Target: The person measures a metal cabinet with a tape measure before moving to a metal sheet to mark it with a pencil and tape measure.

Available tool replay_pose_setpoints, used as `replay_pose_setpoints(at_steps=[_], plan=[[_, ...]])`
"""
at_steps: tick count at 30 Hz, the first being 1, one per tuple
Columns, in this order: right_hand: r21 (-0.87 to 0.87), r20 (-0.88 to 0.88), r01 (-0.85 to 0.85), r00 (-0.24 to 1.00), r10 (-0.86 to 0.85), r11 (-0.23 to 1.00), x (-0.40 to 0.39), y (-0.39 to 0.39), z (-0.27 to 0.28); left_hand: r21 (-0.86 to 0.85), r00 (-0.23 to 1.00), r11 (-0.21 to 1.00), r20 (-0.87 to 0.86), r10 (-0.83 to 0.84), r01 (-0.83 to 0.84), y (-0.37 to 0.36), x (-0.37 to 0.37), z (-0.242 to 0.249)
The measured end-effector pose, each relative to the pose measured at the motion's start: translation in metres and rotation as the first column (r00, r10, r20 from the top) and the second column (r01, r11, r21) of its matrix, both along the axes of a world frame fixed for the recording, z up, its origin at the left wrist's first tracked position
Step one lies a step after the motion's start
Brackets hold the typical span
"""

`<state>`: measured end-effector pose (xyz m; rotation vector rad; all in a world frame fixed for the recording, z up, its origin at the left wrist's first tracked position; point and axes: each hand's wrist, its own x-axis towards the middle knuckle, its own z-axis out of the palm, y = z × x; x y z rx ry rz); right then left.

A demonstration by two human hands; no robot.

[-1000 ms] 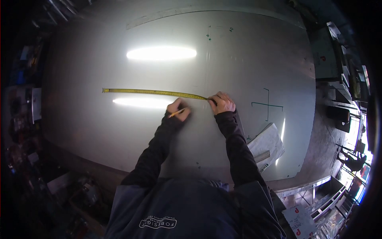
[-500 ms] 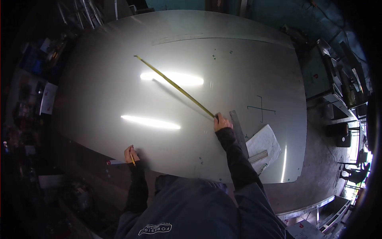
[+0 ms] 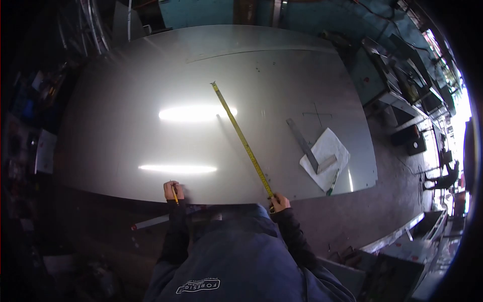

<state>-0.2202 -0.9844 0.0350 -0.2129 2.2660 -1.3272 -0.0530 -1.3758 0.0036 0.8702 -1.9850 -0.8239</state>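
A large metal sheet (image 3: 126,136) lies flat in front of me. My left hand (image 3: 173,191) is at its near edge, closed around a yellow pencil (image 3: 175,195). At the near edge, further right, my right hand (image 3: 280,203) grips a yellow tape measure (image 3: 246,146). The blade extends from that hand up and to the left above the sheet, its hooked end free and its shadow beside it. To the right, a metal square (image 3: 303,145) rests partly on a white paper (image 3: 329,148), with a green marker (image 3: 332,182) at the paper's lower edge.
A cross mark (image 3: 317,114) is drawn on the sheet's right part. A grey tube with a red end (image 3: 151,222) is below the near edge. Workbenches (image 3: 387,90) stand at the right, and another person (image 3: 445,176) is far off at the right.
My right hand has drawn back to the sheet's near edge with the tape, whose blade now points more steeply away. The camera view has shifted. My left hand still holds the pencil.
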Motion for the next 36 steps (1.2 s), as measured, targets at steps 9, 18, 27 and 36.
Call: replay_pose_setpoints(at_steps=[9,18,27,36], plan=[[-0.239,0.187,0.256,0.959,-0.215,0.936,0.134,0.018,0.000,0.494,0.990,0.863,-0.136,-0.044,0.106,-0.014,0.054,-0.004],[-0.392,0.258,0.447,0.893,-0.370,0.804,0.153,0.095,0.026,0.569,0.981,0.799,-0.130,-0.146,0.194,0.021,0.068,0.028],[-0.372,0.260,0.366,0.923,-0.283,0.853,0.130,0.147,0.003,0.578,0.991,0.806,-0.081,-0.104,0.131,0.111,0.098,0.014],[-0.211,0.216,-0.128,0.961,0.174,0.969,0.092,0.151,-0.002,0.512,0.999,0.859,0.050,-0.014,-0.014,0.191,0.179,0.010]])
